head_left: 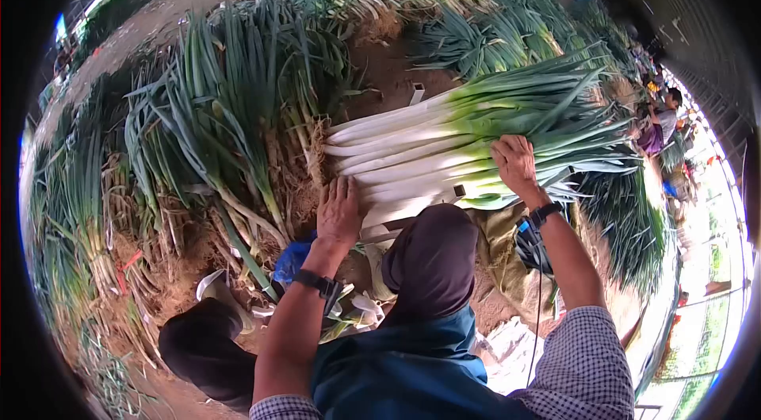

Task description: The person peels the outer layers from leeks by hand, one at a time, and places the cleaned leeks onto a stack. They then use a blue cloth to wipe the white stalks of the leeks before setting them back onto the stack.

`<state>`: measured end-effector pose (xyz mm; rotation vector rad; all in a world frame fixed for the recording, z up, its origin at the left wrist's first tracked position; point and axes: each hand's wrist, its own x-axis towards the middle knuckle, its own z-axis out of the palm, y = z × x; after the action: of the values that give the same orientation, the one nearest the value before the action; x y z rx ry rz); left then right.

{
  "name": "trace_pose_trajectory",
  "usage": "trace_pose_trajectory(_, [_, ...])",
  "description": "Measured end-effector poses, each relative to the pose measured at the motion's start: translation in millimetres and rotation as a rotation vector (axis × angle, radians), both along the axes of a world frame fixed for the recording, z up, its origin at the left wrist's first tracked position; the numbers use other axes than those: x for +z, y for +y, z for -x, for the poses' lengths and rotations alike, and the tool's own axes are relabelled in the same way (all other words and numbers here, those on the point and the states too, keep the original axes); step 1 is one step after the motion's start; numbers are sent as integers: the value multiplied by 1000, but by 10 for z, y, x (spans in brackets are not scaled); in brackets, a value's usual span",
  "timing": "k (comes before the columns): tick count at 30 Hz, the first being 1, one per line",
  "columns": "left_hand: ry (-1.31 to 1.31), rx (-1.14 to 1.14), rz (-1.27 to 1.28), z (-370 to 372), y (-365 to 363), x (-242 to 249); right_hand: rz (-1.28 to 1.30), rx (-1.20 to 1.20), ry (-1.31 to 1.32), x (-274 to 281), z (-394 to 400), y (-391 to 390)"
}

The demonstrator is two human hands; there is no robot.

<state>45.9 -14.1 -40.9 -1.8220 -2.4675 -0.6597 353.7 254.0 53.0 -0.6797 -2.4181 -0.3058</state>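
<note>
A row of long green onions (420, 138) lies side by side in front of me, clean white stems to the left and green leaves fanning to the right. My left hand (339, 214) is at the near left corner of the row, fingers stretched out beside the white root ends. Over the green part, my right hand (515, 162) rests on the leaves with its fingers slightly bent. Parts of a metal frame (418, 92) show at the far and near sides of the row.
Uncleaned green onions (230, 103) with soil and roots are heaped at the left. More bundles (507, 35) lie beyond the row. A blue plastic piece (292, 261) is by my left wrist, a brown sack (503, 249) below my right. Another person (666, 118) sits far right.
</note>
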Motion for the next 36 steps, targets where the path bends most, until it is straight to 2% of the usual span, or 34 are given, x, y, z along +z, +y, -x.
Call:
trace_pose_trajectory(3, [-74, -6, 42, -38, -22, 100, -101, -10, 16, -157, -73, 16])
trace_pose_trajectory(5, [-29, -30, 31, 82, -71, -54, -144, -72, 18, -296, -95, 52])
trace_pose_trajectory(6, [-232, -149, -119, 242, -115, 2, -86, -95, 16, -289, -88, 38])
trace_pose_trajectory(7, [-332, -30, -214, 336, -163, 99, -104, -127, 32, -298, -65, 9])
trace_pose_trajectory(10, [-338, 309, -546, 847, -565, 99, -106, -150, 9, -326, -70, 66])
trace_pose_trajectory(11, [-726, 422, -732, 1129, -651, -392, -105, -148, 14, -323, -58, 59])
trace_pose_trajectory(12, [-851, 547, -614, 1244, -887, -351, -87, -133, 11, -311, -56, 56])
trace_pose_trajectory(13, [-660, 649, -485, 1437, -1109, -634, -70, -122, 8, -294, -48, 43])
trace_pose_trajectory(14, [-557, 766, -309, 1407, -1236, -590, -57, -111, 8, -289, -47, 28])
trace_pose_trajectory(16, [-336, 717, -310, 1448, -1326, -1176, -49, -91, 16, -240, -5, -8])
trace_pose_trajectory(17, [-593, 707, -203, 1441, -1277, -1331, -24, -104, 7, -214, 15, -66])
trace_pose_trajectory(19, [-613, 643, -197, 1433, -995, -1501, 7, -128, -21, -110, 58, -109])
trace_pose_trajectory(22, [-300, 729, -118, 1500, -650, -1703, 37, -120, -26, -81, 74, -103])
trace_pose_trajectory(25, [-453, 793, 127, 1655, -575, -1683, 27, -117, -24, -124, 80, -34])
trace_pose_trajectory(29, [-492, 717, 101, 1919, -760, -2065, 48, -149, -55, -248, 56, -28])
trace_pose_trajectory(31, [-450, 758, 2, 1848, -769, -2056, 18, -152, -43, -326, -76, 56])
trace_pose_trajectory(32, [-519, 697, -98, 1815, -765, -2044, 54, -147, -28, -220, -23, -33])
trace_pose_trajectory(33, [-319, 621, -88, 1806, -818, -2085, 65, -120, 26, -182, 27, -48])
trace_pose_trajectory(35, [-213, 681, -264, 1766, -891, -2200, 103, -136, 0, -63, 103, -117])
trace_pose_trajectory(36, [-440, 695, -356, 1827, -947, -2205, 87, -118, 9, -32, 111, -123])
